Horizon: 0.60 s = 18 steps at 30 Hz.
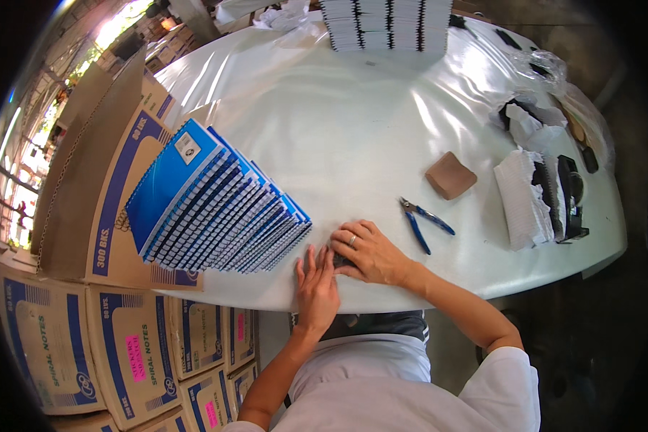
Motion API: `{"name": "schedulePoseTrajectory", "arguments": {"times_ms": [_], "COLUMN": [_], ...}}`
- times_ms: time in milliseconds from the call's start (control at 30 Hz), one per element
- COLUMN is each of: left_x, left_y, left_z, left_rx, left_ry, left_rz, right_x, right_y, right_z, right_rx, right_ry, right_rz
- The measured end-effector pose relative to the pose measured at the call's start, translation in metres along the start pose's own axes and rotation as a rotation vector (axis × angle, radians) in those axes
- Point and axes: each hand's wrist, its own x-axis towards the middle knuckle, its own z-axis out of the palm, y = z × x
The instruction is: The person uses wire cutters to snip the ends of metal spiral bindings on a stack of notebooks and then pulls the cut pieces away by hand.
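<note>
Near the front edge of the table, my right hand (371, 253), with a ring on one finger, curls down over a small dark thing (342, 261) that its fingers mostly cover. My left hand (317, 294) lies beside it, fingers stretched out on the tabletop, the tips close to that dark thing. To the left of both hands stands a tall, leaning stack of blue spiral notebooks (176, 187), their wire-bound edges fanned toward me. A pair of blue-handled cutting pliers (419, 219) lies open to the right of my right hand.
A brown block-like piece (451, 176) lies beyond the pliers. Torn white paper (522, 205) and a black object (572, 198) sit at the right. White bound stacks (381, 25) stand at the far edge. Cardboard boxes (133, 353) fill the left, below an open carton (111, 201).
</note>
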Motion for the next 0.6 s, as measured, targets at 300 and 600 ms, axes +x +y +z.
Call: {"name": "schedulePoseTrajectory", "arguments": {"times_ms": [300, 600], "left_x": [-0.007, 0.024], "left_y": [0.001, 0.021], "left_z": [-0.002, 0.013], "left_rx": [-0.045, -0.03], "left_ry": [-0.021, -0.195], "left_rz": [0.0, 0.086], "right_x": [-0.01, 0.007], "right_y": [0.0, 0.052], "right_z": [0.015, -0.046], "right_rx": [-0.141, -0.059], "right_ry": [0.009, 0.258], "right_rz": [0.169, 0.539]}}
